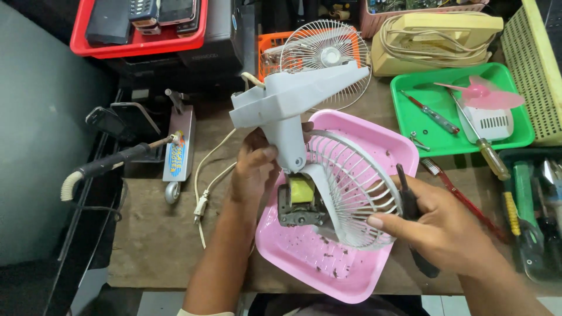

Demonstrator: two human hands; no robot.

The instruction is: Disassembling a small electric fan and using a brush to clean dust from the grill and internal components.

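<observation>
My left hand [255, 169] grips the grey stand and neck of a small dismantled fan [293, 111], held upside down over a pink tray [328, 275]. The fan's bare motor [300, 202] with yellow winding shows below the neck, and the white rear wire guard [357, 193] curves out to the right. My right hand [439, 225] holds a black-handled tool [410, 205] and its thumb and fingers rest against the rim of the wire guard. Dark crumbs of dirt lie in the pink tray.
A green tray [521, 134] at the right holds a pink fan blade [489, 93], a white cover and screwdrivers. A front wire guard [325, 55] stands at the back by an orange basket. A red toothbrush [462, 196], a soldering iron [111, 164] and a red bin [140, 44] surround the work area.
</observation>
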